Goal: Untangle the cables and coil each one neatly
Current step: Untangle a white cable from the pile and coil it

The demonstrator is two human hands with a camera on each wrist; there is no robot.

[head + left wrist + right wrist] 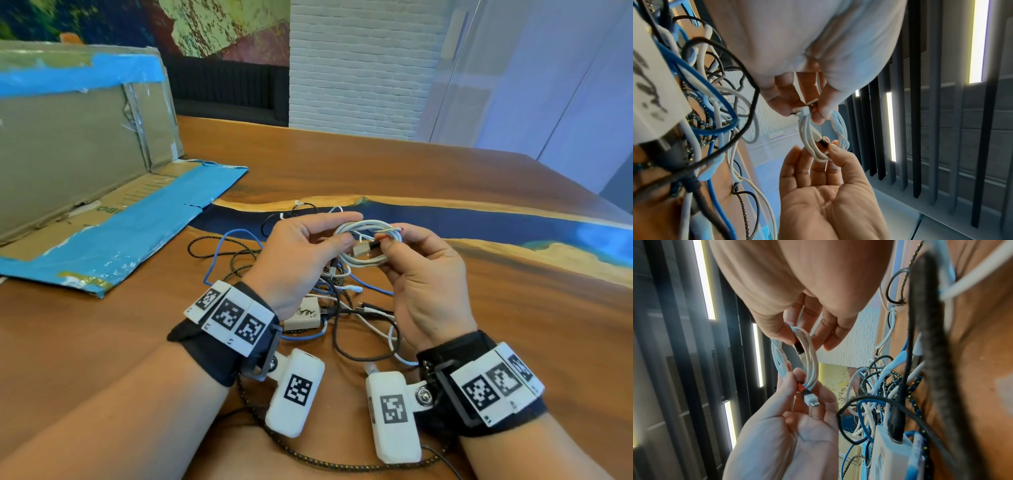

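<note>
- Near the middle of the head view, both hands hold a white cable (pixel 368 245) wound into a small coil, lifted above the table (pixel 445 178).
- The left hand (pixel 301 253) pinches one side of the coil between thumb and fingers; its index finger reaches straight over the top.
- The right hand (pixel 424 274) pinches the opposite side of the coil with thumb and fingertips, close to a plug with a red and black collar (pixel 804 390).
- Below the hands, lower centre, lies the pile of tangled cables (pixel 329 301): blue, black, white and braided ones, around a white charger (pixel 305 313).
- A flattened cardboard box (pixel 85 178) with blue tape fills the left of the frame.
</note>
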